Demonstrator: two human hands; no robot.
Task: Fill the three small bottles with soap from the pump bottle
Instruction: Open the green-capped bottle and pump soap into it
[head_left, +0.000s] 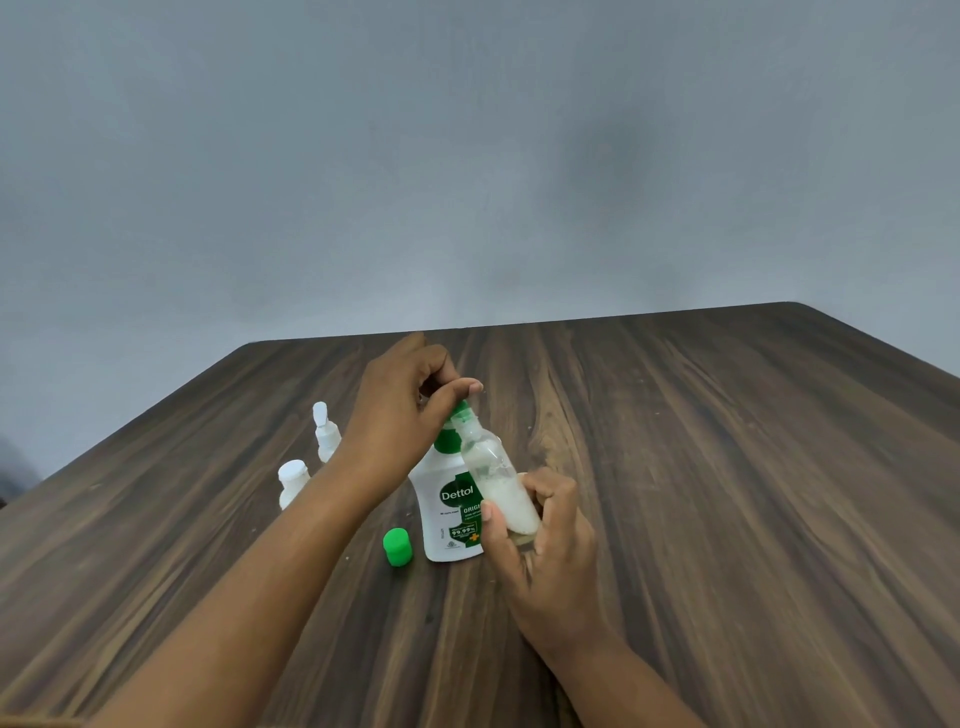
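Currently the left hand curls over the head of the pump bottle, thumb on top. Just beside it the right hand grips a tilted clear bottle, its open mouth at the nozzle; white soap fills roughly its lower half. A green cap lies on the table nearby. Further left stand a short white bottle and a tall white bottle, both closed and opaque, so their fill cannot be told. This fill looks about midway.
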